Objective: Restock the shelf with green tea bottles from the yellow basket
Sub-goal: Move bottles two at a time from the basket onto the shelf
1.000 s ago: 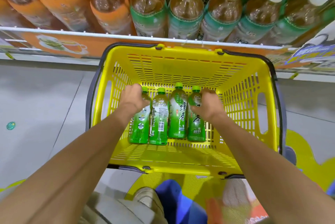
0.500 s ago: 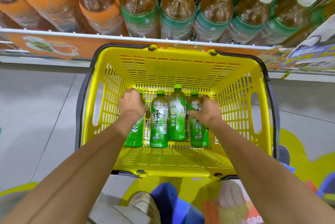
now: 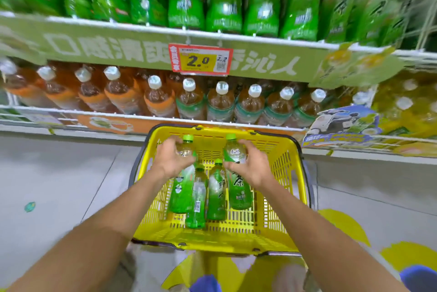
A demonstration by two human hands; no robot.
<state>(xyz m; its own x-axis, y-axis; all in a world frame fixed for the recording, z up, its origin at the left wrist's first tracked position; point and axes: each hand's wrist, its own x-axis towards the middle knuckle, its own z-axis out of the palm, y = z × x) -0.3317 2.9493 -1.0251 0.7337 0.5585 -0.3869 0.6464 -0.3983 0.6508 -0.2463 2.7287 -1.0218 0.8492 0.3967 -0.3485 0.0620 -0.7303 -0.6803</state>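
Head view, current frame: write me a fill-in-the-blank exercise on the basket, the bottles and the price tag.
1. The basket is ____ in colour.
2. The left hand grips the left bottle, the right hand grips the right bottle, and between them lie ____ middle bottles.
3. The largest figure on the price tag reads ____.

Missing words: yellow; two; 2.0

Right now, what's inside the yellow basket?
The yellow basket holds four green tea bottles. The left hand grips the leftmost bottle, the right hand the rightmost bottle; two middle bottles lie loose between. Hands and bottles hide part of its floor.
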